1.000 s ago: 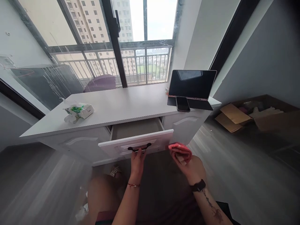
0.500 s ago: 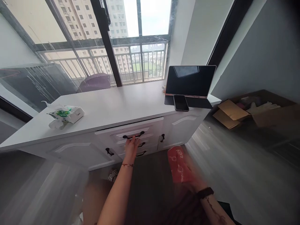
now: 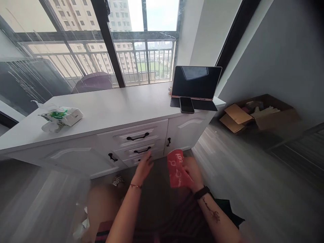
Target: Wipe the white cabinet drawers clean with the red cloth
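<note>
My right hand (image 3: 192, 170) is closed on a red packet with white print (image 3: 176, 168), holding it upright in front of the cabinet. My left hand (image 3: 145, 167), holding nothing, reaches toward the cabinet's drawers with its fingers stretched out and apart. Its fingertips are just below the black handle of the middle drawer (image 3: 142, 150); whether they touch the drawer front, I cannot tell. Above that is the top drawer (image 3: 154, 131), closed flush, with its own black handle (image 3: 138, 136). The lowest drawer's handle is mostly hidden behind my left hand.
On the white cabinet top (image 3: 121, 104) are a tissue pack (image 3: 69, 116) at left, and a tablet (image 3: 196, 82) with a phone (image 3: 186, 105) at right. An opened cardboard box (image 3: 275, 119) stands on the floor at right. Crumpled white scraps (image 3: 81, 227) lie at lower left.
The top drawer, slightly out before, is now closed. My left hand has left its handle and moved down. My right hand has brought the red packet left and a little up.
</note>
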A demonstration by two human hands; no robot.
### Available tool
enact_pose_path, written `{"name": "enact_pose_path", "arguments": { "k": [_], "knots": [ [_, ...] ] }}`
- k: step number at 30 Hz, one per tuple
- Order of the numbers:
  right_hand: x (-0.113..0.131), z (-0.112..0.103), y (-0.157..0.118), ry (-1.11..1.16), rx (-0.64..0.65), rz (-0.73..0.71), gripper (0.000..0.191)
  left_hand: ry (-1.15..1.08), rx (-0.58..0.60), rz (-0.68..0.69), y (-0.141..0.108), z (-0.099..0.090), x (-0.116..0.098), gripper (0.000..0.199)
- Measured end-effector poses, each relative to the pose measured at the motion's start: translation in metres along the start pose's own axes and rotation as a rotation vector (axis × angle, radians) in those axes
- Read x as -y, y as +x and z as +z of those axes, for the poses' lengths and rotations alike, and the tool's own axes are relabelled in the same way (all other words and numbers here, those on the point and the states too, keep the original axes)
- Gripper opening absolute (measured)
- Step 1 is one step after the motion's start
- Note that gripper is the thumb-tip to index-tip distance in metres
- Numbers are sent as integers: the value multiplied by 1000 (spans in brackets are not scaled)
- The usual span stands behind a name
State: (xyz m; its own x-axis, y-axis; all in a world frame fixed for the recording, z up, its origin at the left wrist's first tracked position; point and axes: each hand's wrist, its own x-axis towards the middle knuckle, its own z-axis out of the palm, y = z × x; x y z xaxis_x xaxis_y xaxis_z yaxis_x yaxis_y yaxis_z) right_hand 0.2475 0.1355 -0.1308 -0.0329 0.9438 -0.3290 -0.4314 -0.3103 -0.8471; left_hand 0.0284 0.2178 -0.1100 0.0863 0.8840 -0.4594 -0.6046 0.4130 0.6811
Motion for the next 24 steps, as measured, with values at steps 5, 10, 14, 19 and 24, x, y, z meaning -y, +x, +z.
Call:
{"name": "enact_pose_path", "arguments": {
  "k": [5,10,14,19,24],
  "knots": [
    [-19,40,-21,201,259,95,52,-72,262,-170,-102,-19,57,28],
    [-21,77,-40,146,454,84,65,-54,30,-32,-141,-32,39,35],
    [-6,88,-51,-7,401,-26,58,-124,-62,-52,-153,-46,17,32],
    [-2,95,-64,-46,322,-97,52,-200,-16,-122,-165,-50,19,33],
    [-13,101,-66,-279,190,-193,36,-92,-152,38,-170,-49,21,40]
  ]
}}
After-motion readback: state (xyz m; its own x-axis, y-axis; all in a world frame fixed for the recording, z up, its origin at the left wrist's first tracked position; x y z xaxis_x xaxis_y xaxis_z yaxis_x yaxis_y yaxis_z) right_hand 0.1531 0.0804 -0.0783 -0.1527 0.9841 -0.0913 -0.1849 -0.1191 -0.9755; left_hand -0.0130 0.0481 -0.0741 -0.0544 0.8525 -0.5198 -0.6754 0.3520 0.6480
